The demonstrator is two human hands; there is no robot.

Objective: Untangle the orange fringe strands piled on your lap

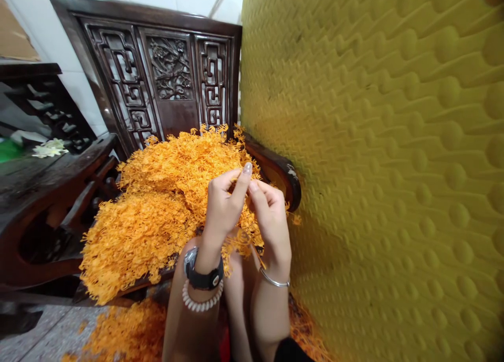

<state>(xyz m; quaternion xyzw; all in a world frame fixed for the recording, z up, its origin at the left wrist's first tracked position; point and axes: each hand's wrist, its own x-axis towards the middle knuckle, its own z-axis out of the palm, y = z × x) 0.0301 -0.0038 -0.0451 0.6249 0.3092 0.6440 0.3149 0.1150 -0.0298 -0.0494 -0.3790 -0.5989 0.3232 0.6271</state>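
My left hand (pixel 226 202) and my right hand (pixel 271 212) are raised over my knees with their thumb tips almost touching. Each is closed in a pinch, apparently on a small orange plastic piece mostly hidden by the fingers. Thin orange plastic strands (pixel 238 242) show between my wrists, above my legs. Just beyond my hands, a large heap of frilly orange plastic pieces (pixel 185 165) covers the seat of a dark carved wooden chair (pixel 173 112). A black watch and a pale coiled band circle my left wrist; a silver bangle is on my right.
A yellow embossed foam mat (pixel 378 157) stands like a wall close on my right. More orange pieces (pixel 128 328) lie on the floor at lower left. At left, a dark wooden surface (pixel 31 181) bears pale flowers (pixel 50 148) and a green object (pixel 10 150).
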